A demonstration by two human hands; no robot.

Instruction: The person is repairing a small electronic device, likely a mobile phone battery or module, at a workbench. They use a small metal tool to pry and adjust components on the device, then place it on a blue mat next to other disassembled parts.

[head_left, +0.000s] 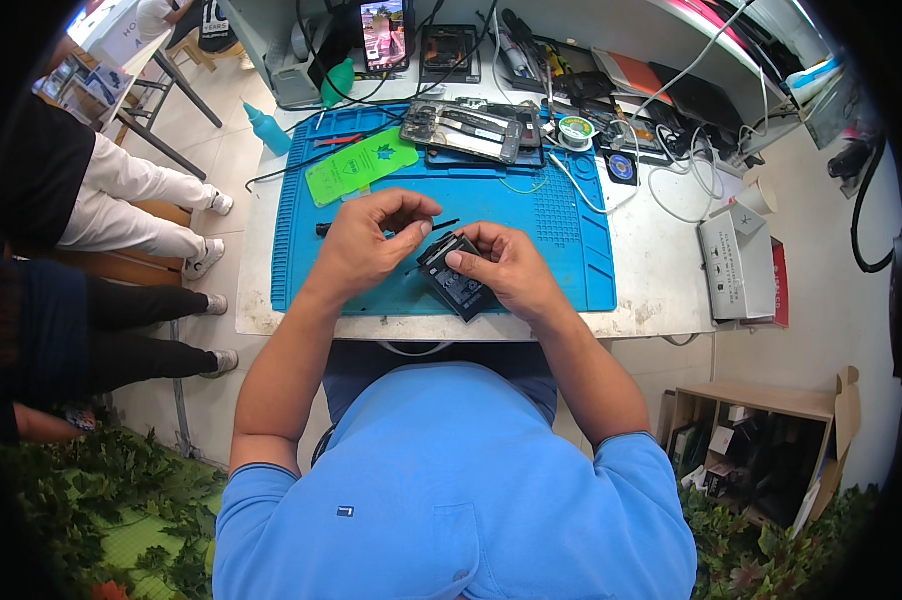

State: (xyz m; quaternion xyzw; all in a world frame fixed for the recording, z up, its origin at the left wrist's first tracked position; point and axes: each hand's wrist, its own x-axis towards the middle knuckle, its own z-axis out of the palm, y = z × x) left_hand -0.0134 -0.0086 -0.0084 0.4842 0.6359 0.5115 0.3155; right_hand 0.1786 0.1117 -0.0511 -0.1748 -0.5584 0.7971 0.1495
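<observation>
My right hand (511, 270) grips a flat black phone battery (459, 290) by its right edge, thumb on the printed face, tilted above the blue mat (391, 290). Close by on the left is my left hand (366, 245), fingers curled and thumb drawn in. A thin dark strip (447, 224) shows at its thumb tip; whether the fingers pinch it or it lies behind them I cannot tell. Left of that hand, a short dark end (323, 229) of some object pokes out. A green card-like sheet (363, 166) lies beyond the left hand.
Opened phone parts (463, 130) and a solder spool (576, 132) sit at the mat's far side. Behind them a lit phone (383, 36) stands upright. A blue bottle (267, 128) is at the left, a white box (736, 265) at the right, with white cables (706, 180) nearby. People stand left.
</observation>
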